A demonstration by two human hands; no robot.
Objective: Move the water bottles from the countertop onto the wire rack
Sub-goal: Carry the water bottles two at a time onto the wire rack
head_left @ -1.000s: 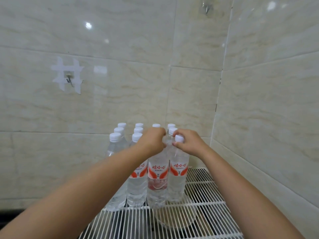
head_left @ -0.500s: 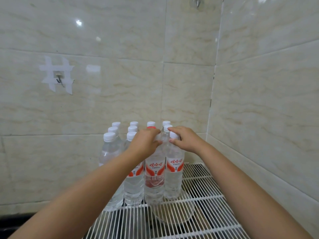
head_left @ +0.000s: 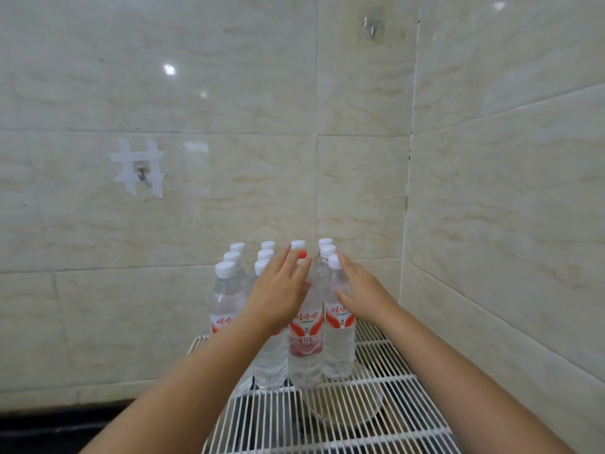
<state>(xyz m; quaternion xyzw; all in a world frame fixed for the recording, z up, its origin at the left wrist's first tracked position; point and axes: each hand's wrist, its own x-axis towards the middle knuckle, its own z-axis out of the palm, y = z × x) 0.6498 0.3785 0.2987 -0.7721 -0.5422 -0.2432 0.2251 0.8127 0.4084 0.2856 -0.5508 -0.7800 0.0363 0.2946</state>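
Several clear water bottles with white caps and red-and-white labels stand upright in tight rows on the white wire rack (head_left: 386, 417), against the tiled corner. One bottle (head_left: 305, 352) in the front row has a red cap, partly hidden by my fingers. My left hand (head_left: 281, 290) is held flat with straight fingers in front of the upper part of the front bottles, its fingertips at the red cap. My right hand (head_left: 360, 290) lies open with spread fingers beside the front right bottle (head_left: 339, 352), just below its white cap. Neither hand grips anything.
Tiled walls close in behind and to the right of the rack. A taped metal hook (head_left: 141, 173) is fixed to the back wall at the left. A round pale dish (head_left: 347, 411) shows under the rack wires. A dark counter edge (head_left: 59, 424) runs at the lower left.
Both hands have let go of the two front bottle necks and opened, drawing slightly back and down. The bottles stand in place on the rack.
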